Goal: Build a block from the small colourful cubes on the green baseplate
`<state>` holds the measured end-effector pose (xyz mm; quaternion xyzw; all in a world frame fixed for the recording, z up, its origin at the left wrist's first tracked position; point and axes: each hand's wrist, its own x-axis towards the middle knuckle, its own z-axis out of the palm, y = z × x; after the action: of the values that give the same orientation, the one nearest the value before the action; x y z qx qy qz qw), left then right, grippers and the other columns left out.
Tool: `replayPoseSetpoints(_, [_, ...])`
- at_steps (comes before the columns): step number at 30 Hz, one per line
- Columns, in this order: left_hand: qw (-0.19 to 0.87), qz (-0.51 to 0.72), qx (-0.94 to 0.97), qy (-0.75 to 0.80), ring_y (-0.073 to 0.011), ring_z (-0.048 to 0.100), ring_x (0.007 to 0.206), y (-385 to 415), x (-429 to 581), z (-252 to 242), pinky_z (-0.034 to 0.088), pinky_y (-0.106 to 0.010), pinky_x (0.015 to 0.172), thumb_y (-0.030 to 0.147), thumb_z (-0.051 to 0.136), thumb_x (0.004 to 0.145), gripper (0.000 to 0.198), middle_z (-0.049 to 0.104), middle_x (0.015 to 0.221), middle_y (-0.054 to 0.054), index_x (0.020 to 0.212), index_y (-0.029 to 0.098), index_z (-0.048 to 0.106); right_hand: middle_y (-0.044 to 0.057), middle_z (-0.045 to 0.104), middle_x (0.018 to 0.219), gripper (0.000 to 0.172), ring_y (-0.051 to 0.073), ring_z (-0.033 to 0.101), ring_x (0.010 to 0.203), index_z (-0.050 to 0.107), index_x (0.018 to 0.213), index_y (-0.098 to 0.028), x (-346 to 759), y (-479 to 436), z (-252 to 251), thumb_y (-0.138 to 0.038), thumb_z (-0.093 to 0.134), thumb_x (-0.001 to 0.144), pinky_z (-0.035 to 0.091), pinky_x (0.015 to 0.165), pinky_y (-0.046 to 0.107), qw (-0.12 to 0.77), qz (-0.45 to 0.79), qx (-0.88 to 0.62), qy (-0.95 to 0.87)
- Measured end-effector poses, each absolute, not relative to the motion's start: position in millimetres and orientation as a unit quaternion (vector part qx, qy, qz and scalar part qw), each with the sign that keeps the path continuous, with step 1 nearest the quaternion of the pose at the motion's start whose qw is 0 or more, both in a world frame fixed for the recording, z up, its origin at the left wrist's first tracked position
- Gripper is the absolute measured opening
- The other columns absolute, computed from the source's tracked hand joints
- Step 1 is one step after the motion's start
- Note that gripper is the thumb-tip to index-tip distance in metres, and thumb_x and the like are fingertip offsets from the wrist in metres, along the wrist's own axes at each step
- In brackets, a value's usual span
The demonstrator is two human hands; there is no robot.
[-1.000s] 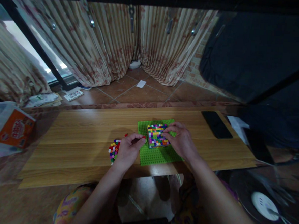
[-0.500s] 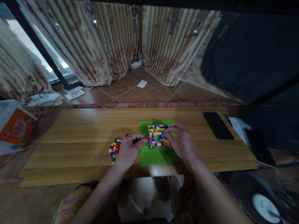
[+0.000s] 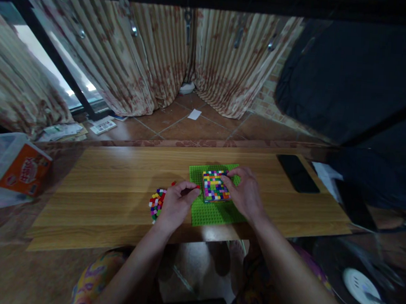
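Note:
A green studded baseplate [image 3: 213,212] lies on the wooden table [image 3: 118,183]. On it stands a square block of many small coloured bricks [image 3: 213,185]. My right hand [image 3: 243,193] rests on the block's right side, fingertips pressing at its top edge. My left hand [image 3: 177,203] sits at the baseplate's left edge, fingers curled in a pinch on a small red brick [image 3: 197,187]. A heap of loose coloured bricks [image 3: 156,203] lies just left of that hand, partly hidden by it.
A black phone [image 3: 298,173] lies at the table's far right. An orange box in a clear plastic tub [image 3: 23,171] stands at the left. Curtains, papers and tiled floor lie beyond the table. A fan base [image 3: 362,283] is on the floor at the lower right.
The view has shifted slightly. Both hands stay in nearly the same place at the block; my right fingertips have edged a little along its top.

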<state>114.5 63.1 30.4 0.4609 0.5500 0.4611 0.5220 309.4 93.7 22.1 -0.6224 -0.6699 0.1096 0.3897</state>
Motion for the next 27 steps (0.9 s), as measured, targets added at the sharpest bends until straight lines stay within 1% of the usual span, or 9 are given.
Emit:
replayPoseSetpoints(8, [0.521,0.463,0.46,0.55,-0.01,0.051,0.058,62.7,114.7,30.1,0.039,-0.022,0.056,0.033,0.069,0.068,0.018,0.062,0.063,0.001,0.074,0.016,0.07,0.006,0.06,0.085,0.019,0.023,0.057,0.089,0.057,0.073,-0.022,305.4,91.9,22.2,-0.038,0.059,0.083,0.044,0.083,0.038,0.389,0.126,-0.615,-0.674])
replayPoseSetpoints(15, [0.534,0.472,0.453,0.535,-0.009,0.051,0.058,62.2,115.9,28.9,0.039,-0.021,0.057,0.03,0.072,0.064,0.017,0.061,0.065,0.002,0.073,0.017,0.068,0.005,0.059,0.085,0.018,0.022,0.056,0.086,0.057,0.077,-0.022,304.3,91.8,16.4,-0.038,0.057,0.086,0.045,0.081,0.037,0.395,0.125,-0.605,-0.68])
replayPoseSetpoints(19, [0.538,0.471,0.449,0.536,-0.0092,0.051,0.058,61.4,117.5,29.3,0.04,-0.021,0.056,0.029,0.072,0.064,0.017,0.061,0.064,0.002,0.074,0.016,0.068,0.006,0.059,0.087,0.02,0.023,0.056,0.089,0.06,0.077,-0.022,300.9,86.4,22.3,-0.037,0.055,0.088,0.045,0.084,0.039,0.405,0.082,-0.599,-0.686])
replayPoseSetpoints(21, [0.537,0.471,0.45,0.535,-0.0094,0.052,0.059,61.2,118.2,29.4,0.04,-0.021,0.056,0.028,0.073,0.064,0.016,0.062,0.064,0.001,0.075,0.016,0.069,0.007,0.061,0.093,0.02,0.022,0.056,0.093,0.064,0.08,-0.022,296.2,80.5,28.7,-0.036,0.054,0.09,0.044,0.087,0.04,0.417,0.062,-0.579,-0.697])
replayPoseSetpoints(23, [0.537,0.47,0.461,0.528,-0.0095,0.053,0.059,61.0,119.0,29.6,0.041,-0.021,0.057,0.027,0.073,0.064,0.016,0.063,0.064,0.001,0.075,0.016,0.069,0.006,0.062,0.099,0.019,0.022,0.056,0.096,0.067,0.088,-0.022,289.8,73.5,35.7,-0.034,0.052,0.091,0.044,0.087,0.04,0.419,0.072,-0.54,-0.726])
replayPoseSetpoints(25, [0.532,0.467,0.487,0.511,-0.0107,0.055,0.063,60.8,119.8,30.4,0.044,-0.022,0.062,0.027,0.072,0.066,0.014,0.065,0.069,0.0,0.074,0.016,0.07,0.006,0.063,0.101,0.018,0.022,0.056,0.098,0.068,0.096,-0.023,283.1,67.3,41.7,-0.033,0.054,0.091,0.044,0.088,0.04,0.403,0.099,-0.498,-0.761])
replayPoseSetpoints(27, [0.524,0.468,0.514,0.492,-0.013,0.059,0.071,60.3,120.8,31.7,0.047,-0.025,0.069,0.028,0.071,0.068,0.013,0.068,0.076,-0.003,0.073,0.016,0.07,0.006,0.064,0.101,0.017,0.022,0.056,0.098,0.068,0.098,-0.024,277.9,63.3,45.7,-0.031,0.056,0.09,0.044,0.089,0.042,0.381,0.122,-0.474,-0.784])
